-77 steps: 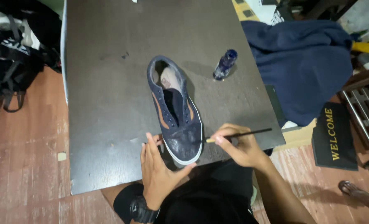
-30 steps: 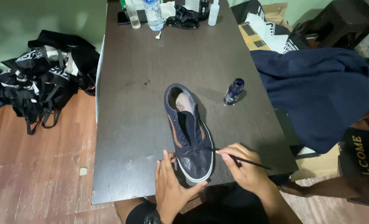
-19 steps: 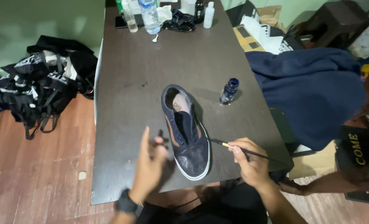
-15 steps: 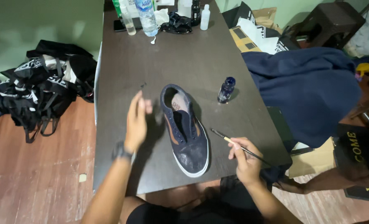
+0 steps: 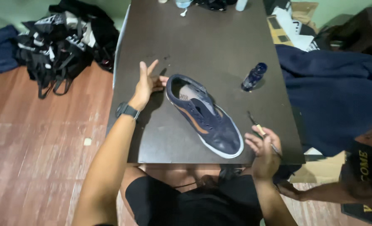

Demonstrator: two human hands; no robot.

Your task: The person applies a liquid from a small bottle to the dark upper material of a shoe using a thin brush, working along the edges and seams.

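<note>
Change: left hand (image 5: 146, 83) gone from the toe end of the shoe up to the heel since a second ago, fingers spread, thumb side touching the heel rim; toe now unsupported (so, by the look of it, repositioning rather than brushing).
Right hand (image 5: 264, 146): pinching a thin brush (image 5: 262, 133), lifted off, just beside the toe.
Shoe (image 5: 205, 115): dark blue with an orange stripe, lying diagonally near the front edge of the worktop (image 5: 202, 42).
Small bottle (image 5: 253, 76): dark, tilted, behind the shoe.
Room: reddish wooden floor (image 5: 35, 138), black bags (image 5: 62, 39) left, navy cloth (image 5: 336, 92) right.
</note>
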